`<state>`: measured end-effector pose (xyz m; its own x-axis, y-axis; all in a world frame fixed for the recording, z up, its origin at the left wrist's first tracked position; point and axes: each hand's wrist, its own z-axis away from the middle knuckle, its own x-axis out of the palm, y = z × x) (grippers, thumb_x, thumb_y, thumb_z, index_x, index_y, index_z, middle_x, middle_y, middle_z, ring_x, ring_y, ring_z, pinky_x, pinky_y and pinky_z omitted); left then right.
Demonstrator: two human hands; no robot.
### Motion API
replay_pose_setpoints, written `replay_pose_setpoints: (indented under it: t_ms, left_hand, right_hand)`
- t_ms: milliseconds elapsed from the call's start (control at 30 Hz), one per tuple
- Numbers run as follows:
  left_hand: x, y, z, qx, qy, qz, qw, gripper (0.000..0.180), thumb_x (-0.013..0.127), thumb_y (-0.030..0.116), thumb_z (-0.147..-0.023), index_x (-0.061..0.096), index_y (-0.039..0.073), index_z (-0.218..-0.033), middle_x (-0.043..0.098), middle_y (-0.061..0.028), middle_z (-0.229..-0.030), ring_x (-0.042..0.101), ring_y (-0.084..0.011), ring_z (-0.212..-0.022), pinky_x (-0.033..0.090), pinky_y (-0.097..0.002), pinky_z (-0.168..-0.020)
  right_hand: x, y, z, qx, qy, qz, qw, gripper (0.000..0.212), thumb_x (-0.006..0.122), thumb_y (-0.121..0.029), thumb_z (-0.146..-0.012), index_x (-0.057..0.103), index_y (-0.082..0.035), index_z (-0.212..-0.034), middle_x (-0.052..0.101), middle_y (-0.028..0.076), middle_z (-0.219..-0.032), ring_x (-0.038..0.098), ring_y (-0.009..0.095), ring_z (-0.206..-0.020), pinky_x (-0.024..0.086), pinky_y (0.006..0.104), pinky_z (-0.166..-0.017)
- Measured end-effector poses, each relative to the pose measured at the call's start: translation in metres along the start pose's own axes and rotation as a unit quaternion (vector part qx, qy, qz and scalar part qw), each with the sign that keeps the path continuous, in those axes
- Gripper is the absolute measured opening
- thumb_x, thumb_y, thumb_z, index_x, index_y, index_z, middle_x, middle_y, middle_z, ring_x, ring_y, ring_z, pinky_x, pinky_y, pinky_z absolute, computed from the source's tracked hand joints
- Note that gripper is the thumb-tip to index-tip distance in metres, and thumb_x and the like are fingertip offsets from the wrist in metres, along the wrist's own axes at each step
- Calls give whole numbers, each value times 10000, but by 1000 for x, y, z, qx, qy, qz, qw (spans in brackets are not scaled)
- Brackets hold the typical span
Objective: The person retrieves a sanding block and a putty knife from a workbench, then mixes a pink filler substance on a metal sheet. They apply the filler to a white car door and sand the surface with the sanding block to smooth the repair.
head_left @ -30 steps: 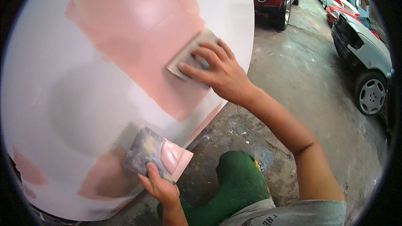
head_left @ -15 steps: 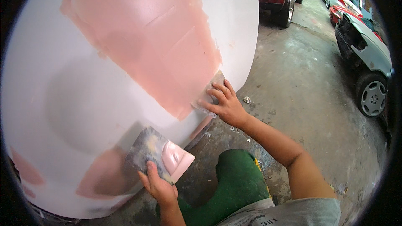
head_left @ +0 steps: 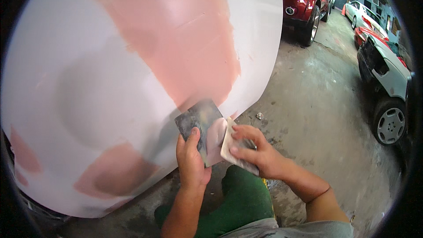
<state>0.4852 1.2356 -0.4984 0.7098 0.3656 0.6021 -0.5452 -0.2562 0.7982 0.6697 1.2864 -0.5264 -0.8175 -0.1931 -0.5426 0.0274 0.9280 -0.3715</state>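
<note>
My left hand (head_left: pixel 191 156) grips a dark, stained mixing board (head_left: pixel 198 117), thumb on top. A mound of pink body filler (head_left: pixel 216 136) lies along the board's right side. In my right hand (head_left: pixel 260 152) is a pale, flat filler spreader (head_left: pixel 228 143), its edge against or very close to the filler; motion blurs it a little. Behind both hands rises a white car body panel (head_left: pixel 110 83). A broad band of smooth pink filler (head_left: pixel 185 39) covers its upper middle, with a few thin ridges. A smaller pink patch (head_left: pixel 114 172) sits lower left.
A dark red vehicle (head_left: pixel 304 0) stands at the far right of the panel. Along the right side is a partly stripped silver car (head_left: pixel 387 70), with a white car (head_left: pixel 359 13) farther back. The concrete floor (head_left: pixel 308 97) has debris scattered near the panel's edge.
My right hand has drawn the spreader off the panel and down to the board. My left hand has raised the board and moved it right. The view has shifted slightly.
</note>
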Motion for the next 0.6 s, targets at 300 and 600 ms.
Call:
replay_pose_setpoints:
  t_ms: [300, 600]
  left_hand:
    - [-2, 19, 7, 214, -6, -97, 972, 469, 528, 176, -1005, 390, -25, -1405, 507, -178, -1356, 520, -260, -1223, 399, -411, -1070]
    - [9, 27, 9, 294, 172, -103, 935, 565, 557, 226, -1000, 342, -74, -1428, 442, -235, -1434, 487, -317, -1285, 383, -438, -1094]
  right_hand:
    - [-41, -4, -21, -26, -34, 300, 953, 442, 625, -172, -841, 629, -289, -1267, 564, 93, -1254, 541, 301, -1218, 380, 586, -1065]
    - [-25, 11, -32, -39, -134, 267, 954, 424, 608, -137, -877, 634, -297, -1269, 567, 90, -1233, 548, 294, -1217, 380, 567, -1085]
